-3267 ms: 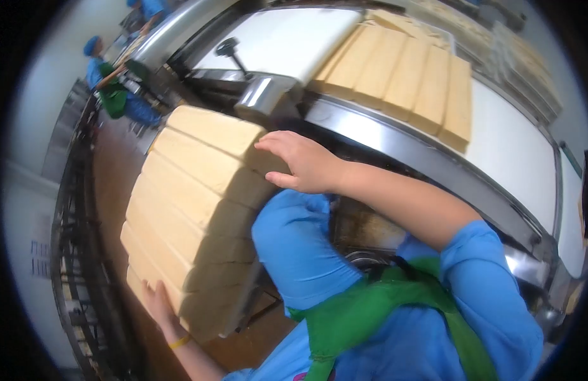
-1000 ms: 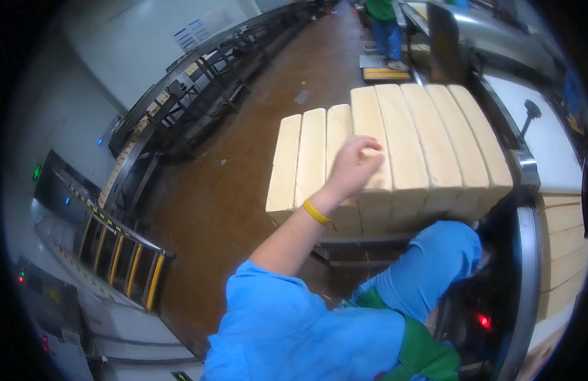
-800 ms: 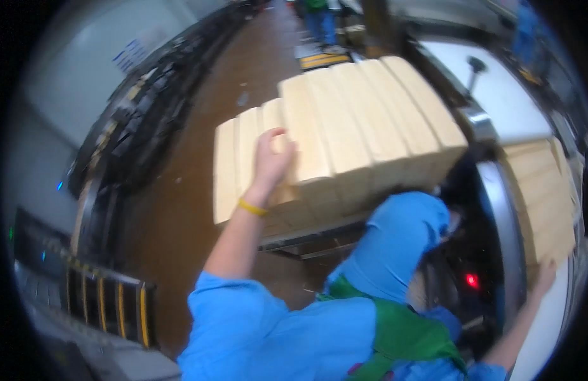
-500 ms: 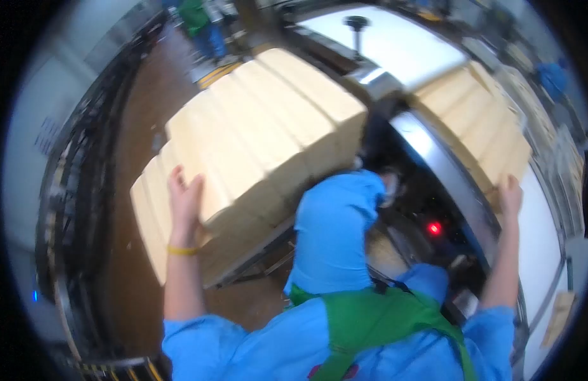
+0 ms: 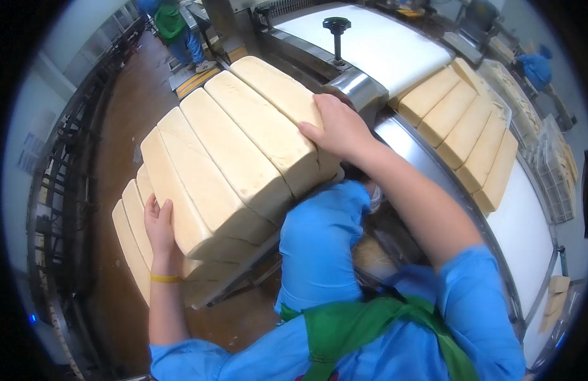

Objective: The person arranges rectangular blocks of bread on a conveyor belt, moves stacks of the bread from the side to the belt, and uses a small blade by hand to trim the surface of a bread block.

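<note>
Long, pale loaves of bread (image 5: pixel 240 136) lie side by side in a stacked pile in front of me, on a low rack whose metal edge (image 5: pixel 225 293) shows underneath. My left hand (image 5: pixel 160 228) presses against the outer left loaf of the upper layer, thumb and fingers upright along its side. At the other end of that layer, my right hand (image 5: pixel 338 127) grips the near corner of the rightmost loaf, thumb on top. The undersides of both hands are hidden. The upper row sits between my two hands.
To the right, a white conveyor belt (image 5: pixel 522 235) carries another row of loaves (image 5: pixel 462 127). A black knob (image 5: pixel 336 26) stands on the machine frame. One co-worker (image 5: pixel 176 32) stands far left, another (image 5: pixel 535 68) far right near white crates (image 5: pixel 551 165). A dark rail lines the left wall.
My right hand has moved left from the loaves on the belt to the rightmost loaf of the pile. My left hand stays at the pile's left side. The view has shifted slightly.
</note>
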A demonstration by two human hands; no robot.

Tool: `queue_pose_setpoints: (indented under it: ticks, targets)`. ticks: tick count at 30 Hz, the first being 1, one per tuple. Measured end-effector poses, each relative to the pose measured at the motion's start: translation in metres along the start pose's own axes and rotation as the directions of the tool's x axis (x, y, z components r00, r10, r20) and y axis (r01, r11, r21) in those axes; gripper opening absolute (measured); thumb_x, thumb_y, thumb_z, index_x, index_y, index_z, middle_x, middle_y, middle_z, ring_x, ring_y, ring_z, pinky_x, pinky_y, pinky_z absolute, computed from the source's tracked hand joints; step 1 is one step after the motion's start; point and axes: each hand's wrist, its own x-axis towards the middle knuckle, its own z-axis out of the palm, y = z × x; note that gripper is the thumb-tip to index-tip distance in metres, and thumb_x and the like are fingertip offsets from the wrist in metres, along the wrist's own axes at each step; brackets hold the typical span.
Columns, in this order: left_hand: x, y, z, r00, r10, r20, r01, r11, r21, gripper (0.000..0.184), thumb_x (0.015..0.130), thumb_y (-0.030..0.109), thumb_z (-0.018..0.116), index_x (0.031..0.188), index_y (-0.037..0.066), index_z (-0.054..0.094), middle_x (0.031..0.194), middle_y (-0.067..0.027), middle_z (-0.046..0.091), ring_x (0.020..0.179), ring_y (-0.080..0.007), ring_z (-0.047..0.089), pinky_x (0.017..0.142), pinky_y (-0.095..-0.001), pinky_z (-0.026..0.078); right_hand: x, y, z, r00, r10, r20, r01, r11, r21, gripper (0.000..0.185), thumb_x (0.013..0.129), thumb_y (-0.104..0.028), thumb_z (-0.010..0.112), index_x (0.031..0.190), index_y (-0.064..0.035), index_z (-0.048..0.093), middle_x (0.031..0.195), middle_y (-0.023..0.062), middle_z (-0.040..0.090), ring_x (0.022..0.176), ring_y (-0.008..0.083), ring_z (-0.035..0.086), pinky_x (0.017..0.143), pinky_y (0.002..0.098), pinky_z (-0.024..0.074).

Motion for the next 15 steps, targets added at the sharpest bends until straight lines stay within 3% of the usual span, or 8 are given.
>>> queue_pose_setpoints:
  ticks: [2,6,7,9,10,12,13,15]
  targets:
    - [0.001,-0.004,0.003,0.999,0.036,-0.012,-0.037,0.999,-0.029,0.051,0.093,0.004,0.047,0.138,-0.008,0.025,0.135,-0.0186,0.044,0.120,-0.0219,0.048,0.100,-0.0319,0.040,0.022,-0.016,-0.007,0.898,0.351,0.265,-0.349,0.935,-0.057,0.071,0.074,-0.049,0.065,0.122,0.0022,0.052,0.114,0.0210,0.060,0.104,0.0311,0.060,0.090,0.0364,0.0469]
    - [0.023,-0.020,-0.024,1.000,0.026,0.010,-0.025,0.996,-0.087,0.044,0.094,0.005,0.043,0.135,-0.009,0.033,0.130,-0.0178,0.049,0.116,-0.0208,0.052,0.097,-0.0316,0.043,0.008,-0.015,-0.011,0.932,0.284,0.225,-0.289,0.957,-0.012,0.070,0.068,-0.053,0.069,0.111,0.0011,0.058,0.103,0.0189,0.065,0.095,0.0291,0.063,0.082,0.0366,0.0499]
    - [0.034,-0.021,-0.038,1.000,0.019,0.013,-0.018,0.996,-0.084,0.041,0.095,0.006,0.042,0.133,-0.009,0.037,0.127,-0.0170,0.052,0.112,-0.0203,0.055,0.095,-0.0310,0.045,-0.001,-0.004,-0.002,0.944,0.304,0.125,-0.318,0.942,0.104,0.064,0.070,-0.049,0.071,0.108,0.0007,0.059,0.096,0.0158,0.065,0.088,0.0237,0.063,0.077,0.0335,0.0500]
    - [0.049,-0.008,-0.050,0.991,0.033,0.131,-0.045,0.995,0.091,0.036,0.099,0.014,0.036,0.126,-0.006,0.047,0.117,-0.0137,0.058,0.102,-0.0188,0.059,0.086,-0.0288,0.050,-0.001,0.004,-0.002,0.882,0.374,0.287,-0.464,0.795,0.390,0.049,0.081,-0.041,0.066,0.103,0.0021,0.060,0.093,0.0126,0.064,0.084,0.0184,0.062,0.076,0.0301,0.0488]
    - [0.055,-0.011,-0.051,0.997,0.021,0.079,-0.031,0.992,0.121,0.035,0.099,0.015,0.035,0.125,-0.004,0.048,0.116,-0.0129,0.059,0.102,-0.0184,0.059,0.086,-0.0287,0.050,-0.003,0.012,0.008,0.879,0.377,0.293,-0.477,0.719,0.505,0.046,0.084,-0.040,0.063,0.099,0.0029,0.062,0.094,0.0130,0.065,0.084,0.0195,0.063,0.077,0.0317,0.0490]
    - [0.070,-0.022,-0.055,1.000,0.005,-0.019,-0.002,0.982,0.187,0.035,0.100,0.017,0.033,0.124,-0.002,0.050,0.114,-0.0114,0.059,0.100,-0.0177,0.059,0.085,-0.0284,0.050,0.008,0.021,0.047,0.970,0.242,-0.028,-0.158,0.712,0.684,0.036,0.090,-0.032,0.056,0.100,0.0016,0.063,0.097,0.0130,0.064,0.087,0.0152,0.061,0.077,0.0300,0.0480]
    - [0.078,-0.034,-0.061,0.999,0.050,0.013,-0.051,0.996,0.077,0.037,0.101,0.024,0.029,0.120,0.001,0.052,0.112,-0.0113,0.060,0.100,-0.0197,0.060,0.085,-0.0304,0.050,0.016,0.016,0.052,0.967,0.250,-0.044,-0.128,0.630,0.766,0.034,0.091,-0.025,0.055,0.112,0.0002,0.061,0.103,0.0122,0.064,0.093,0.0139,0.059,0.081,0.0288,0.0466]
    - [0.063,-0.015,-0.036,0.973,-0.153,0.174,0.198,0.938,-0.283,0.041,0.100,0.029,0.029,0.123,0.002,0.050,0.115,-0.0120,0.059,0.101,-0.0221,0.059,0.087,-0.0333,0.049,0.022,0.002,0.054,0.937,0.316,0.150,-0.249,0.302,0.920,0.037,0.090,-0.022,0.055,0.120,0.0004,0.057,0.107,0.0113,0.063,0.097,0.0146,0.058,0.083,0.0285,0.0457]
